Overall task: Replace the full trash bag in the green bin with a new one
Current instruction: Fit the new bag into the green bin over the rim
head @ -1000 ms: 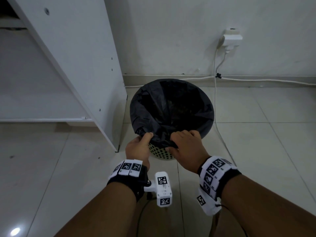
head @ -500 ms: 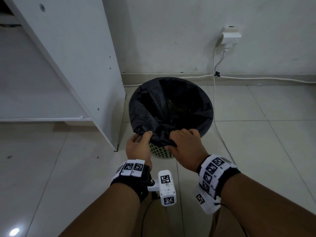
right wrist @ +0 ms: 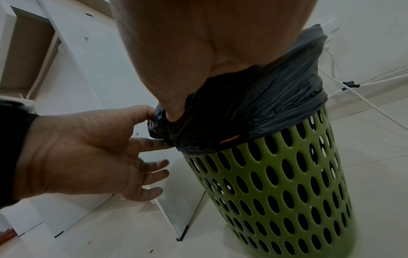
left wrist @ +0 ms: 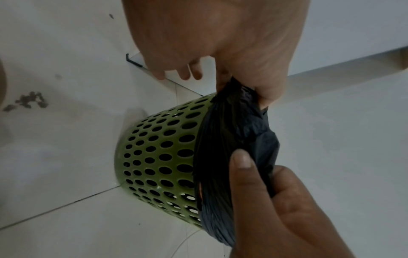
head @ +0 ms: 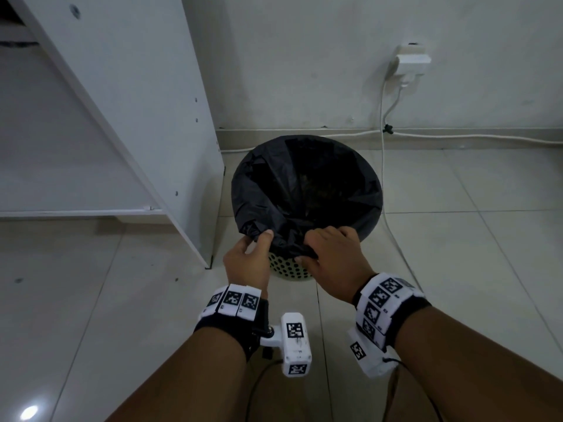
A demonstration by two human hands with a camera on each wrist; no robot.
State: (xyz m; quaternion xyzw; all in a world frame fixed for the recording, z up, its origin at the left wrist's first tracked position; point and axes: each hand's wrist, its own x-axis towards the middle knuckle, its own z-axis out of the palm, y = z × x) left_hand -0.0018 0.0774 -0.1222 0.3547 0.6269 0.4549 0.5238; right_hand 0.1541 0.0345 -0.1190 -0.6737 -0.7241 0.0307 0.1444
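A green perforated bin point(head: 286, 268) stands on the tiled floor, lined with a black trash bag point(head: 304, 190) whose edge is folded over the rim. My left hand point(head: 248, 260) pinches the bunched near edge of the bag between thumb and forefinger, with the other fingers spread loose below. In the left wrist view that pinch shows on the bag point(left wrist: 234, 136) above the bin point(left wrist: 159, 157). My right hand point(head: 332, 254) grips the same fold just to the right, fingers curled over it and thumb point(left wrist: 241, 162) pressed on the plastic. The bag's contents are too dark to make out.
A white shelf unit point(head: 122, 117) stands close on the bin's left, its corner foot near my left hand. A wall socket with a plug point(head: 411, 60) feeds white cables point(head: 384, 178) that run along the baseboard and down past the bin's right side. Dark specks point(left wrist: 28, 101) lie on the floor.
Both hands stay on the bag's near edge with barely any shift. My left hand's lower fingers have loosened and spread a little.
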